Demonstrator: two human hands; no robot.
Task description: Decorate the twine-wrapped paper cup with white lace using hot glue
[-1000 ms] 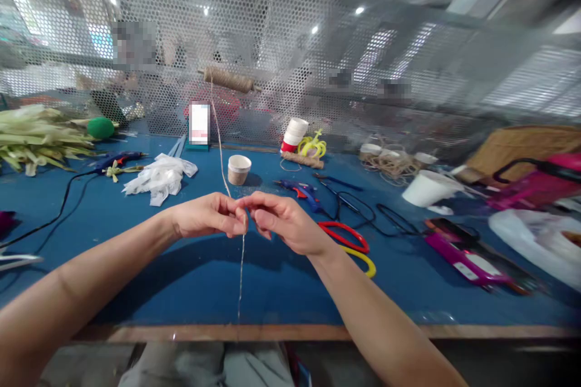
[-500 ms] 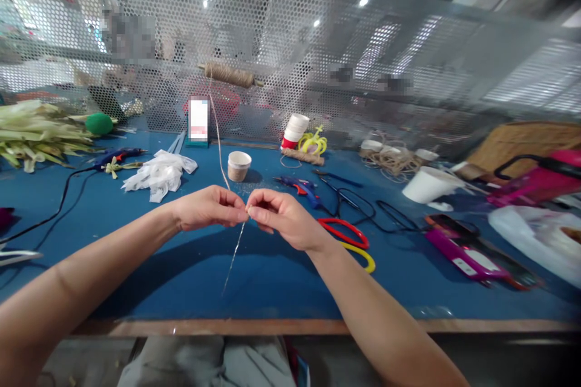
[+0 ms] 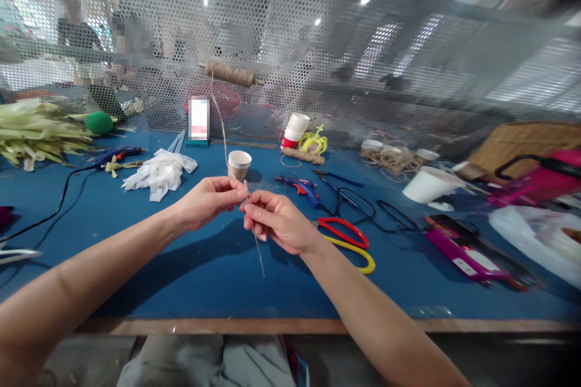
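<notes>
Thin twine (image 3: pixel 221 113) runs down from a spool of brown twine (image 3: pixel 231 74) on the mesh screen to my fingers. My left hand (image 3: pixel 212 198) pinches it between thumb and forefinger. Right beside it, my right hand (image 3: pixel 275 221) is closed on the same twine, fingertips nearly touching the left ones. A short bit of twine sticks up between the fingertips, and a loose end hangs below the right hand. Just behind the hands stands a small paper cup (image 3: pixel 239 163) with a brown wrapped lower part.
Scissors (image 3: pixel 347 236) with red and yellow handles lie by my right forearm. Behind them are a blue glue gun (image 3: pixel 299 188) and pliers (image 3: pixel 338 178). White lace-like cloth (image 3: pixel 160 174) and corn husks (image 3: pixel 36 133) lie left. A phone (image 3: pixel 198 118) stands at the back.
The loose end has swung from hanging leftward to hanging rightward under my right hand. My left hand has risen slightly, and a short twine bit now sticks up between the fingertips.
</notes>
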